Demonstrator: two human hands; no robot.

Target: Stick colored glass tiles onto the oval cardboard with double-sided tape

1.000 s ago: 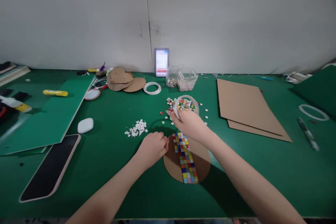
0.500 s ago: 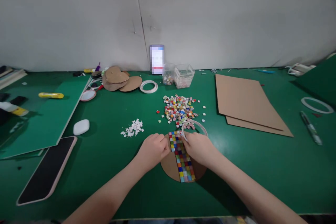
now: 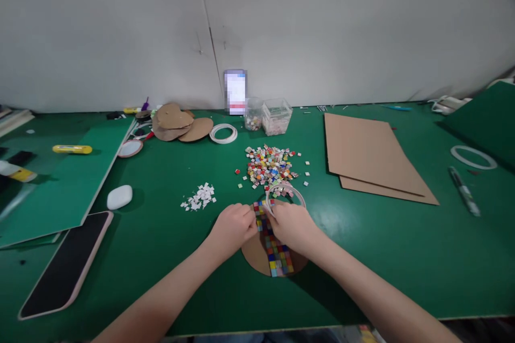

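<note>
A round cardboard disc (image 3: 254,253) lies in front of me, with a band of small coloured mosaic tiles (image 3: 280,260) running down its middle. My right hand (image 3: 293,226) is closed around a thin roll of white tape (image 3: 301,195), which stands up above the disc's far edge. On the disc's left edge, beside the upper tiles, my left hand (image 3: 235,225) is closed with its fingertips hidden; what it pinches, if anything, I cannot make out. Just beyond both hands spreads a pile of loose mosaic tiles (image 3: 267,165). Small white paper scraps (image 3: 200,196) lie to the left.
Clear plastic containers (image 3: 277,118) and a lit phone (image 3: 235,91) stand at the back. Cardboard sheets (image 3: 366,153) lie right, near a pen (image 3: 464,191). On the left are cut cardboard shapes (image 3: 173,120), another tape roll (image 3: 223,134), a white case (image 3: 119,197) and a dark phone (image 3: 66,265).
The whole view has shifted slightly, so most things sit a little further left. Both hands keep nearly the same closed pose over the disc, and the tape roll stays in my right hand.
</note>
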